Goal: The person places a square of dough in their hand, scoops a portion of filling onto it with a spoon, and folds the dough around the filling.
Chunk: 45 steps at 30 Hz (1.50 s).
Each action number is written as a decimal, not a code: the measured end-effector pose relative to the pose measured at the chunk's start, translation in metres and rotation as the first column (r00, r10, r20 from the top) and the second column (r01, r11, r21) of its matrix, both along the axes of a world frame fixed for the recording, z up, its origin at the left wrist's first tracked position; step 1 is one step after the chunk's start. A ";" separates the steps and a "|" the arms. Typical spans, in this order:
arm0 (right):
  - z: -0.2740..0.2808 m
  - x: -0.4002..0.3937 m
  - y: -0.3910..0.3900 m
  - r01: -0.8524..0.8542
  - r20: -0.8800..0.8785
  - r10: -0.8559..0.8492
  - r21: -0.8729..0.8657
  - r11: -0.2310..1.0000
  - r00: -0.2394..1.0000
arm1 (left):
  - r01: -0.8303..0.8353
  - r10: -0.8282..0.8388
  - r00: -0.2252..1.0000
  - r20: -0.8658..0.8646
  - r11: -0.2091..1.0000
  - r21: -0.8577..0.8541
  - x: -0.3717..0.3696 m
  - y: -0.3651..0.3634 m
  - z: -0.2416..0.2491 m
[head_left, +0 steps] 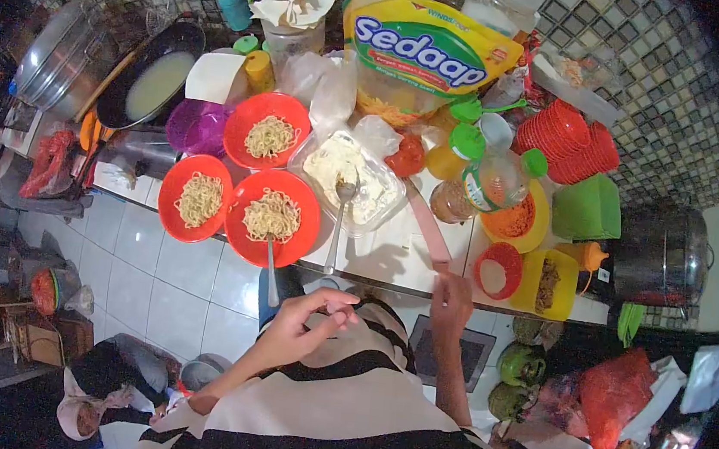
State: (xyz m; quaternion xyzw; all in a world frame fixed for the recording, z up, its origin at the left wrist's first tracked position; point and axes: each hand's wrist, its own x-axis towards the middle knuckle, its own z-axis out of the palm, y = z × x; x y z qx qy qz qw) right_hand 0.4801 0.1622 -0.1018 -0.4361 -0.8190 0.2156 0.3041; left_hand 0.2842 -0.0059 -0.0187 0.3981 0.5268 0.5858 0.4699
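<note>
My left hand [320,316] is in front of the counter edge, fingers loosely bent and apart, holding nothing. Close by are two spoon handles: one spoon [272,277] rests in a red bowl of noodles [310,241], the other [339,222] in a clear tub of white cream [381,222]. My right hand [453,303] is closed at the counter edge, around the near end of a long, flat pink utensil [428,229]. Two more red bowls [231,134] [166,206] hold noodles. Beside the right hand stands a small red bowl of pale powder [481,280].
A yellow container [565,292], green-lidded bottles [495,181], stacked red bowls [559,131] and a Sedaap packet [429,45] crowd the counter. A wok [187,35] of pale liquid is at left. Another person [87,406] is at lower left.
</note>
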 end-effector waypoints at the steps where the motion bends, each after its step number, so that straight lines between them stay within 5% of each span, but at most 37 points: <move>1: 0.003 -0.001 0.000 -0.001 -0.001 0.001 -0.001 1.000 1.000 | -0.001 0.001 1.000 -0.001 1.000 -0.001 0.000 0.000 -0.003; 7: 0.011 -0.010 0.012 0.222 -0.242 -0.252 -0.146 0.964 0.937 | 0.118 -0.116 0.993 0.023 0.990 -0.072 0.005 0.008 -0.028; 9: 0.011 -0.010 0.014 0.117 -0.417 -0.252 -0.322 0.940 0.873 | 0.233 -0.226 0.969 0.100 0.970 -0.063 0.007 0.011 -0.037; 13: 0.034 -0.016 -0.008 -0.031 -0.447 -0.167 -0.403 0.915 0.879 | 0.256 -0.185 0.915 0.359 0.953 -0.161 0.019 0.022 -0.050; 15: 0.046 -0.017 -0.020 -0.196 -0.500 -0.241 -0.671 0.715 0.832 | 0.181 -0.008 0.819 0.574 0.953 -0.244 0.022 0.029 -0.043; 16: 0.054 -0.020 -0.024 -0.192 -0.497 -0.244 -0.673 0.714 0.833 | 0.158 0.088 0.694 0.714 0.950 -0.271 0.025 0.030 -0.046; 19: 0.059 -0.025 -0.027 -0.253 -0.433 -0.234 -0.801 0.542 0.871 | 0.165 0.118 0.588 0.800 0.951 -0.261 0.023 0.035 -0.052; 25: 0.030 -0.014 -0.015 -0.074 -0.234 -0.140 -0.718 0.693 0.962 | 0.039 0.236 0.731 0.640 0.922 -0.385 0.023 0.047 -0.063; 27: 0.012 -0.009 -0.006 -0.045 -0.202 -0.052 -0.447 0.893 0.978 | 0.002 0.260 0.751 0.608 0.919 -0.395 0.026 0.055 -0.072; 28: 0.010 -0.009 -0.004 -0.044 -0.201 -0.053 -0.447 0.894 0.978 | -0.070 0.266 0.809 0.525 0.929 -0.362 0.027 0.058 -0.081; 29: 0.011 -0.012 -0.003 0.045 -0.093 -0.069 -0.240 0.970 0.993 | -0.139 0.276 0.856 0.436 0.937 -0.321 0.029 0.061 -0.088; 30: 0.012 -0.014 -0.003 0.109 0.009 -0.109 -0.013 0.994 0.994 | -0.195 0.318 0.834 0.450 0.934 -0.299 0.031 0.065 -0.093; 31: 0.010 -0.013 -0.001 0.110 0.009 -0.110 -0.013 0.994 0.994 | -0.194 0.318 0.835 0.450 0.934 -0.299 0.030 0.065 -0.099; 33: 0.002 -0.008 -0.001 0.139 0.308 -0.216 0.251 0.958 0.927 | -0.209 0.274 0.943 0.188 0.930 -0.303 0.029 0.065 -0.101; 34: 0.001 -0.008 -0.004 0.140 0.309 -0.216 0.250 0.958 0.926 | -0.208 0.273 0.943 0.188 0.929 -0.305 0.030 0.063 -0.095; 36: 0.003 -0.014 -0.011 0.288 0.530 -0.386 0.261 0.921 0.755 | -0.257 0.226 0.953 -0.202 0.956 -0.142 0.031 0.058 -0.077; 37: 0.002 -0.012 -0.009 0.288 0.527 -0.386 0.262 0.921 0.757 | -0.259 0.228 0.952 -0.204 0.956 -0.140 0.030 0.058 -0.075; 39: -0.005 -0.005 -0.001 0.216 0.457 -0.263 0.155 0.964 0.850 | -0.262 0.129 0.821 -0.556 0.951 -0.167 0.028 0.056 -0.073; 43: -0.012 0.008 -0.004 0.200 0.435 -0.193 0.031 0.979 0.879 | -0.200 -0.021 0.649 -0.760 0.960 -0.197 0.025 0.055 -0.079; 45: -0.003 0.014 -0.018 0.158 0.230 -0.124 -0.135 0.978 0.965 | -0.226 -0.002 0.575 -0.818 0.961 -0.161 0.026 0.056 -0.087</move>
